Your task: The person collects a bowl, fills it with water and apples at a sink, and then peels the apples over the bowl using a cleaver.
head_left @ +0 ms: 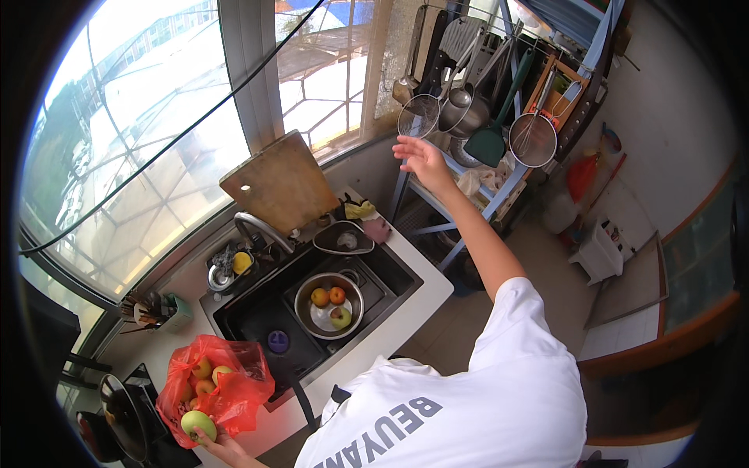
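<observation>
My left hand (225,449) holds a green apple (199,426) at the near edge of a red plastic bag (246,403). Several more yellow-green and orange fruits (205,387) lie inside the bag, which rests on the counter left of the sink. My right hand (426,164) is raised with nothing in it, its fingers extended, close in view to hanging kitchen tools. In the black sink (251,319) stands a stainless-steel bowl (299,313). Two orange fruits (328,296) and a green apple with a reddish patch (340,317) lie in the bowl.
A wooden cutting board (281,181) leans behind the faucet (263,225). Strainers, a green spatula (488,140) and a whisk hang from a blue rack (456,245). A lidded pan (123,415) sits at the left. A purple drain plug (278,341) lies in the sink.
</observation>
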`<state>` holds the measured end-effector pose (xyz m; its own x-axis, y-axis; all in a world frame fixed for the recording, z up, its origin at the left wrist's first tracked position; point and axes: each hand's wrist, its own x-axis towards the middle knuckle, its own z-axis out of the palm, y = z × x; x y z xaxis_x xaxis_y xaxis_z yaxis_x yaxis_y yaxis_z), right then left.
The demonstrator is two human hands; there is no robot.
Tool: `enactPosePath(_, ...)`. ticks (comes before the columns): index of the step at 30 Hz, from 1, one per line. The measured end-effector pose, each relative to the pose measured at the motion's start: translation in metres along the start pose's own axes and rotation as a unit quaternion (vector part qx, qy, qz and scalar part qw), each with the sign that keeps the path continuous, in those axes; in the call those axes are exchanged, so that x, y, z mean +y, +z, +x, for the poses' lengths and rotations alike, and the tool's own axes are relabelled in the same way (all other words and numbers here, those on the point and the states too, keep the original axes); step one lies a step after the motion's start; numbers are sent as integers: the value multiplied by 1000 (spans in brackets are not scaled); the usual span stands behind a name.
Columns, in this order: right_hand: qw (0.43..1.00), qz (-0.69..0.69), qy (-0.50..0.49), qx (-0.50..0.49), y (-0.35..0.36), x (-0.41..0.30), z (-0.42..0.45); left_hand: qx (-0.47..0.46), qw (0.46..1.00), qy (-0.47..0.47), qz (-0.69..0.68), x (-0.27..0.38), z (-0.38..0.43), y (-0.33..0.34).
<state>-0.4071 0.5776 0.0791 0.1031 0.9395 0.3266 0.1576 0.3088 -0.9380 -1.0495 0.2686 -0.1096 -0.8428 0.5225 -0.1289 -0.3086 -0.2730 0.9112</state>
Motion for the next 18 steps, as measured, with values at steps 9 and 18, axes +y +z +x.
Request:
enactPosePath(9,870,-312,-78,373,-114,41,204,-149,982,-35,-114,50,-78,58)
enactPosePath(18,822,-436,82,357,-149,63,264,-115,960,-155,-203,39,-96,56)
